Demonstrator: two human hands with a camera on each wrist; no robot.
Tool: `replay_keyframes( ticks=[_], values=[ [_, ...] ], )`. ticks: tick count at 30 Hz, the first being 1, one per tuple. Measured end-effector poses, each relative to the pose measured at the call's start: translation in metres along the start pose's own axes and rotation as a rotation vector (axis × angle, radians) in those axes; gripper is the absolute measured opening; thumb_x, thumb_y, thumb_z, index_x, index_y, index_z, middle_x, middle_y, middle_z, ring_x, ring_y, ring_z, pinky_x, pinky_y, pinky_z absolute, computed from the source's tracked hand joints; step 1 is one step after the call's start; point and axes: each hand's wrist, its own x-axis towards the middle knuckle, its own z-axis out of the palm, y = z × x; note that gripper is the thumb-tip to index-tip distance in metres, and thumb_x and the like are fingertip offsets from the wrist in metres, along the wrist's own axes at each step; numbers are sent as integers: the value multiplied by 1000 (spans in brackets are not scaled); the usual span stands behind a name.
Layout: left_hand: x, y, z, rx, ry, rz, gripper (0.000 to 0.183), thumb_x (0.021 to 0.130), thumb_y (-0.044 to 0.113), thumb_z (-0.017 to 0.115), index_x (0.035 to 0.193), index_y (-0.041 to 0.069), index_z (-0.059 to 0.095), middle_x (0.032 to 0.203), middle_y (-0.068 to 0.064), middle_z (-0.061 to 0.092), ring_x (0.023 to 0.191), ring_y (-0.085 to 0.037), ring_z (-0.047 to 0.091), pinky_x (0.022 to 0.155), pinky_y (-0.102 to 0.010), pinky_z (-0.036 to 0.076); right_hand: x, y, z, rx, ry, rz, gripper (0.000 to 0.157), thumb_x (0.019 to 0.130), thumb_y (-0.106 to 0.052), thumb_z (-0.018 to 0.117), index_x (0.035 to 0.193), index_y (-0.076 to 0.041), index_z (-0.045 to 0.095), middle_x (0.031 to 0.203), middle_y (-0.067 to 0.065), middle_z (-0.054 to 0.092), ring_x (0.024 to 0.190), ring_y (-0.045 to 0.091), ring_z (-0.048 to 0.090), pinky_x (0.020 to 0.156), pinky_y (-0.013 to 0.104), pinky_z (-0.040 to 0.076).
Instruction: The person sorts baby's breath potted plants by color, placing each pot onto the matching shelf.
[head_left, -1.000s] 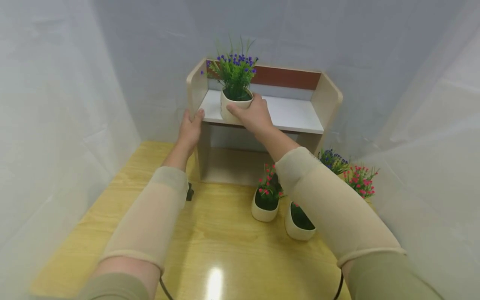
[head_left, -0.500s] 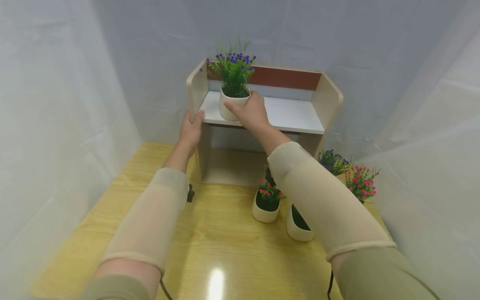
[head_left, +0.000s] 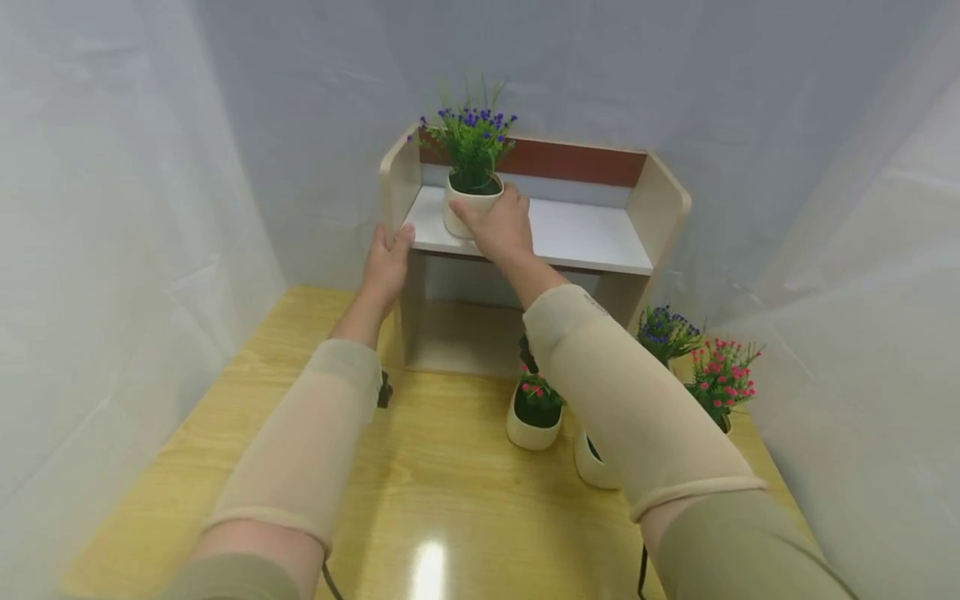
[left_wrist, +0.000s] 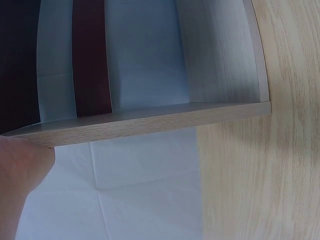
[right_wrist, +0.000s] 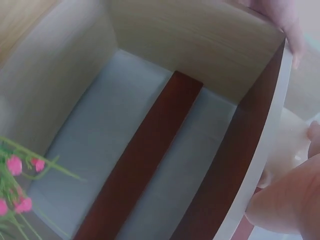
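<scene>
A white pot (head_left: 467,218) with purple flowers (head_left: 474,125) and green leaves stands upright at the left end of the upper white shelf board (head_left: 585,233). My right hand (head_left: 501,227) grips it from the right, thumb across its front. In the right wrist view this hand (right_wrist: 287,200) is at the board's edge, partly cut off by the frame. My left hand (head_left: 387,268) holds the left side panel of the small wooden shelf (head_left: 400,183), the thumb at the front edge. The left wrist view shows part of that hand (left_wrist: 22,167) against the panel edge (left_wrist: 150,125).
On the wooden table (head_left: 442,467), right of centre, is a white pot (head_left: 534,433) with pink flowers. Another white pot (head_left: 595,467) lies partly behind my right sleeve. Farther right are a purple-flowered plant (head_left: 666,332) and a pink-flowered plant (head_left: 723,375).
My right hand has moved the purple-flowered pot slightly back from the shelf board's front edge. The left hand keeps its hold on the panel. The head view has shifted a little.
</scene>
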Motion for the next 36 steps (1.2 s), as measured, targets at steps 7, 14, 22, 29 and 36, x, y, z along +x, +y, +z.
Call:
replay_keyframes(
  ticks=[7, 14, 22, 29, 36],
  values=[
    [1, -1, 1, 0, -3, 22, 85, 110, 60, 48, 175, 18, 13, 182, -13, 23, 170, -30, 20, 142, -47, 14, -5, -1, -11, 177, 48, 87, 93, 106, -67, 53, 173, -13, 21, 175, 16, 30, 158, 28, 42, 132, 40, 40],
    [0, 0, -1, -1, -10, 9, 89, 110, 63, 47, 176, 17, 8, 183, -13, 19, 171, -31, 17, 142, -47, 13, -26, 1, -30, 394, 109, 23, 64, 115, -52, 44, 167, -16, 36, 167, 11, 39, 152, 25, 47, 129, 40, 42],
    [-2, 4, -4, 28, -2, -30, 97, 108, 69, 45, 176, 17, -2, 185, -11, 6, 172, -30, 8, 142, -46, 8, -64, 13, -47, 539, 108, -101, 50, 115, -41, 46, 158, -16, 44, 161, 10, 41, 144, 26, 51, 120, 41, 49],
    [-1, 4, -6, 23, 4, -28, 99, 108, 69, 46, 176, 16, -4, 185, -10, 3, 172, -30, 6, 142, -45, 5, -113, 41, -52, 608, 122, -195, 46, 113, -34, 47, 154, -13, 46, 156, 12, 45, 143, 28, 51, 120, 48, 47],
    [-2, 5, -9, 17, -5, -21, 97, 108, 68, 46, 176, 18, -1, 185, -11, 7, 172, -31, 9, 142, -48, 7, -155, 70, -46, 677, 109, -221, 43, 115, -27, 45, 153, -8, 44, 156, 17, 45, 147, 28, 47, 127, 48, 41]
  ],
)
